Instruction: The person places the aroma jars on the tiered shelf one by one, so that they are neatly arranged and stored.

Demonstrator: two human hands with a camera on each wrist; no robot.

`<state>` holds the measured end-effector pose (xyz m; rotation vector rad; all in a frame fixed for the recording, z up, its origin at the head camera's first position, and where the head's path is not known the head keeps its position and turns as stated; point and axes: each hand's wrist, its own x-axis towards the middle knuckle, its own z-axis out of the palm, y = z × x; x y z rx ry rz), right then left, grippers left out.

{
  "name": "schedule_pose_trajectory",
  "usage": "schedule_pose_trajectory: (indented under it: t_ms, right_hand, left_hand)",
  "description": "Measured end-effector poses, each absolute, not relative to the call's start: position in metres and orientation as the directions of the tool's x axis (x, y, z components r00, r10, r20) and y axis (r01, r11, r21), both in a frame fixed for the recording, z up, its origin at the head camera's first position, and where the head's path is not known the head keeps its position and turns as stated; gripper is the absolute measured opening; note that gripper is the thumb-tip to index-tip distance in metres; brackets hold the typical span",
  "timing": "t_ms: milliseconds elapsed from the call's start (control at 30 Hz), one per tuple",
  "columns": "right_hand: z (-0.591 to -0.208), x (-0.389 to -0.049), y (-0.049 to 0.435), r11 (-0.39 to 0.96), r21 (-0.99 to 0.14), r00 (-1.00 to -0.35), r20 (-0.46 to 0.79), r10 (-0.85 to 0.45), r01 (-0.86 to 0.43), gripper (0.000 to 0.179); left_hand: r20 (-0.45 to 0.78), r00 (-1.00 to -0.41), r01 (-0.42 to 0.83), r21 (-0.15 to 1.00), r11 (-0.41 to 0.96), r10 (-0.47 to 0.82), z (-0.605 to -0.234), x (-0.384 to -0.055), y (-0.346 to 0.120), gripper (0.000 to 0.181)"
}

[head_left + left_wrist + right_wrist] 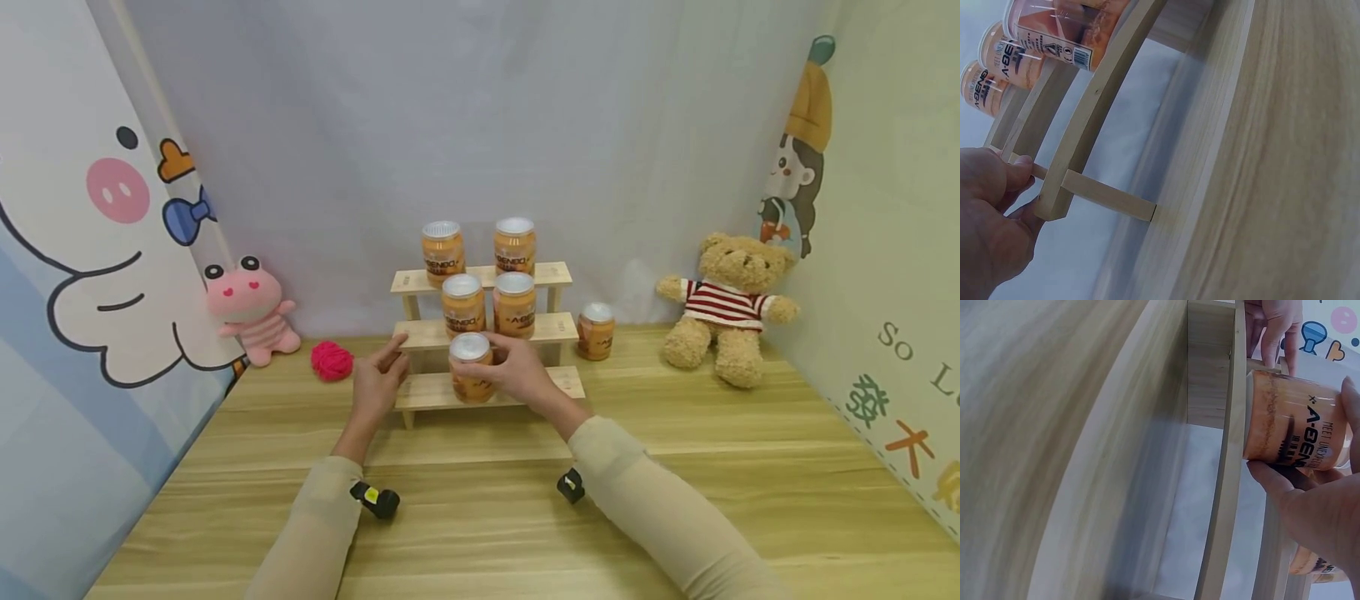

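Observation:
A three-step wooden display stand (420, 335) holds orange cans with pale lids. My right hand (522, 371) grips a can (472, 385) at the bottom step. In the right wrist view the thumb and fingers curl round that can (1297, 422), upright on the step's board. My left hand (380, 381) is at the stand's left end. In the left wrist view its thumb and fingers (1017, 175) pinch the stand's side frame. Two cans (463, 308) sit on the middle step and two more (442, 254) on the top step.
Another can (596, 333) stands on the table right of the stand. A teddy bear (727, 312) sits at the far right. A pink plush toy (251, 312) and a red yarn ball (332, 361) lie to the left. A pale curtain (480, 125) hangs behind.

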<state>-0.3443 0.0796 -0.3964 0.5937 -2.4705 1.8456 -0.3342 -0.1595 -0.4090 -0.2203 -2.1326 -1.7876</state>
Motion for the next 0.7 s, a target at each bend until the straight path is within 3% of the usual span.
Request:
schedule_pose_trajectory:
  t_ms: [367,700]
  right_hand:
    - [-0.396,-0.336,0.092,0.279,-0.924,-0.948,0.191,-0.254,-0.261,0.077]
    - [-0.39,-0.32,0.158,0.312,-0.915,-0.956,0.193,-0.221,-0.257,0.072]
  left_hand:
    - [0.355,-0.928,0.333,0.926,0.179,-0.113,-0.411,-0.335,-0.159,0.038]
    - [0.358,-0.927,0.337,0.926,0.172,-0.108,-0.411,-0.335,-0.158,0.037]
